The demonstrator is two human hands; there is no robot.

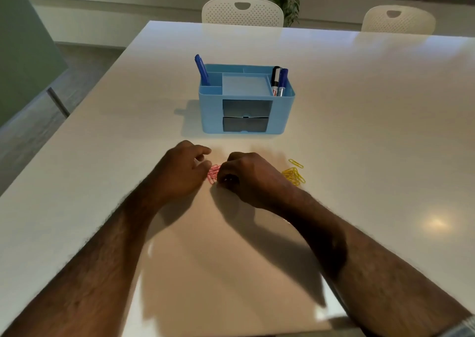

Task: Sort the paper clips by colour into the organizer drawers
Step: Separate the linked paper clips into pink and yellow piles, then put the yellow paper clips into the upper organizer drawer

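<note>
- Fingers of the left hand are curled, tips touching the pink paper clips; a firm pinch cannot be confirmed.
- Right hand is knuckles up, fingers folded under against the same pink cluster; its grip cannot be told.
- Both forearms rest low over the white table, converging at the pink clips.
- Yellow paper clips lie just right of the right hand, one stray beside them.
- Blue organizer stands beyond the hands, both drawers appearing closed; markers upright in it.
- No legible writing.
</note>
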